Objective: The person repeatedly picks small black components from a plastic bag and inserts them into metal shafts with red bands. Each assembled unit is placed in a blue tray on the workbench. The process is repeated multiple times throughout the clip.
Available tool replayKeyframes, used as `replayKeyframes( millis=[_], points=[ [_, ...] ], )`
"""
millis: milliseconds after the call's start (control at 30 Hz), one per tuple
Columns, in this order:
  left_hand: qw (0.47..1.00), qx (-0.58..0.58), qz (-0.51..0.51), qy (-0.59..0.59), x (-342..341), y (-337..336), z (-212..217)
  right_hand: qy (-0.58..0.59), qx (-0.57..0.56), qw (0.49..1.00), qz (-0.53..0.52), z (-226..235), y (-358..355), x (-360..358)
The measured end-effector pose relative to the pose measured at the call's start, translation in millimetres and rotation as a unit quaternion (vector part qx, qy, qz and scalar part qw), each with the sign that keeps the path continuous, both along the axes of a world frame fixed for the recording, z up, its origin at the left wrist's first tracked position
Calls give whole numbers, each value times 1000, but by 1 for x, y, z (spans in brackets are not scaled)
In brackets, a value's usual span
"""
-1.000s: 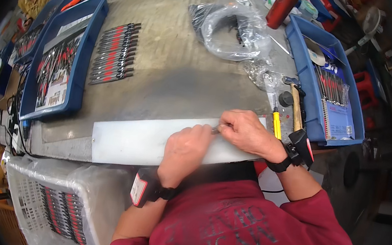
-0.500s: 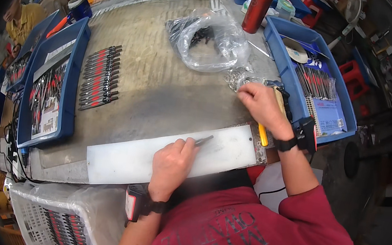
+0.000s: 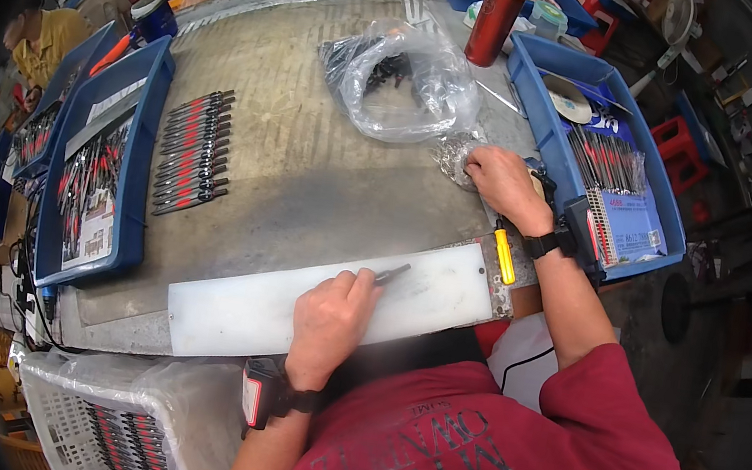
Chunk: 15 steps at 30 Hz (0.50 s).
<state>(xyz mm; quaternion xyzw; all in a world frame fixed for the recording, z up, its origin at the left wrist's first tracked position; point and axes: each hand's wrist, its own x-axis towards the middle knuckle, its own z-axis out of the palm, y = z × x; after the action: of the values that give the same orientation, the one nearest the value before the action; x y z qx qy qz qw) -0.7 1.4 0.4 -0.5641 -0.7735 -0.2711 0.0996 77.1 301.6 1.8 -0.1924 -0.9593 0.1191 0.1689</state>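
Over the white board (image 3: 240,312) near the table's front edge, my left hand (image 3: 331,315) is closed round a slim dark pen-like piece (image 3: 393,274). One end of that piece sticks out beyond the fingers, pointing right; the rest is covered. My right hand (image 3: 507,188) reaches to a heap of small shiny metal parts (image 3: 454,158), its fingertips drawn together at the heap's right edge. Whatever they pinch is too small to make out. Just below that hand lies a screwdriver (image 3: 505,256) with a yellow handle.
A column of red-and-black pens (image 3: 193,152) lies left of centre. Blue trays (image 3: 147,164) of similar pens flank the table. Behind the metal parts sits a clear plastic bag (image 3: 401,128) of black pieces. A red flask (image 3: 497,21) stands farther back; a white basket (image 3: 173,380) is at lower left.
My right hand has come down onto the metal parts and turned slightly, uncovering more of the screwdriver. My left hand stays nearly still with the dark piece.
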Motion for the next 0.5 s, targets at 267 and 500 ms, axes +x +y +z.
replayKeyframes(
  millis=[267,500],
  points=[
    [1000,-5,1,0,0,0,0,-11,42,999,13,-4,0,-1],
    [999,3,1,-33,0,-1,-2,63,-75,995,-6,23,-19,10]
  ],
)
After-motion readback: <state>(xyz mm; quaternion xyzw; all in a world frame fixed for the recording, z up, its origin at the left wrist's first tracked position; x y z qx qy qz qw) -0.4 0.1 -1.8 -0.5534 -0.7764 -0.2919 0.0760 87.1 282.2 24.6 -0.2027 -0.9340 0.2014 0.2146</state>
